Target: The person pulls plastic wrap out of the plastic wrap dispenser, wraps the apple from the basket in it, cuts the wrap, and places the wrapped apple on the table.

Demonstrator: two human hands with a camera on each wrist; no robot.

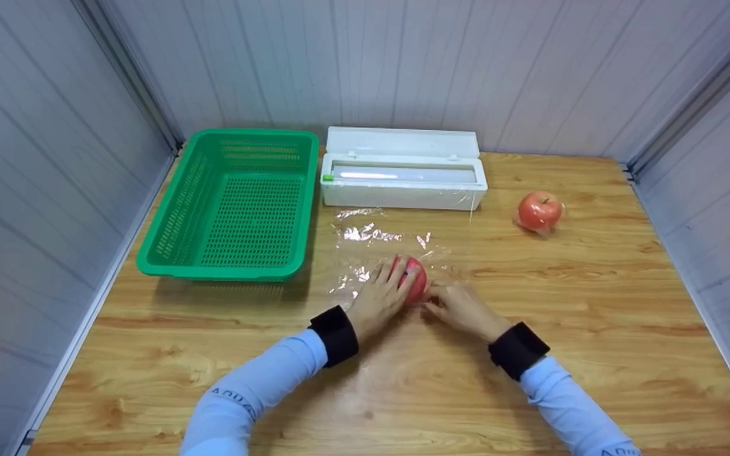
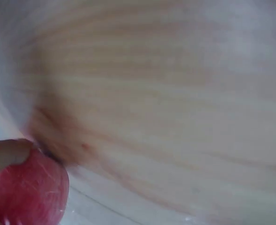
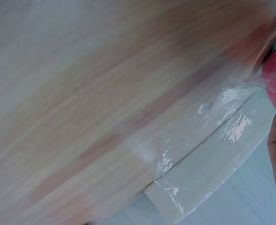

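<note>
A red apple (image 1: 417, 286) sits on the table, on a sheet of clear plastic wrap (image 1: 371, 234) that runs back to the box. My left hand (image 1: 379, 303) holds the apple from above and the left, its fingers bent over the top. In the left wrist view a fingertip rests on the apple (image 2: 37, 192). Close at the apple's right side, my right hand (image 1: 463, 308) has its fingers curled in and pinches the wrap's edge. The right wrist view shows shiny wrap (image 3: 238, 129) pulled up against the apple (image 3: 274, 86).
Behind the wrap stands a white dispenser box (image 1: 403, 195), lid raised, with a roll of film inside. A green basket (image 1: 310, 209) is on the left. Another apple (image 1: 538, 211), wrapped in film, sits at the right. Panel walls (image 1: 403, 63) enclose the wooden table (image 1: 593, 316).
</note>
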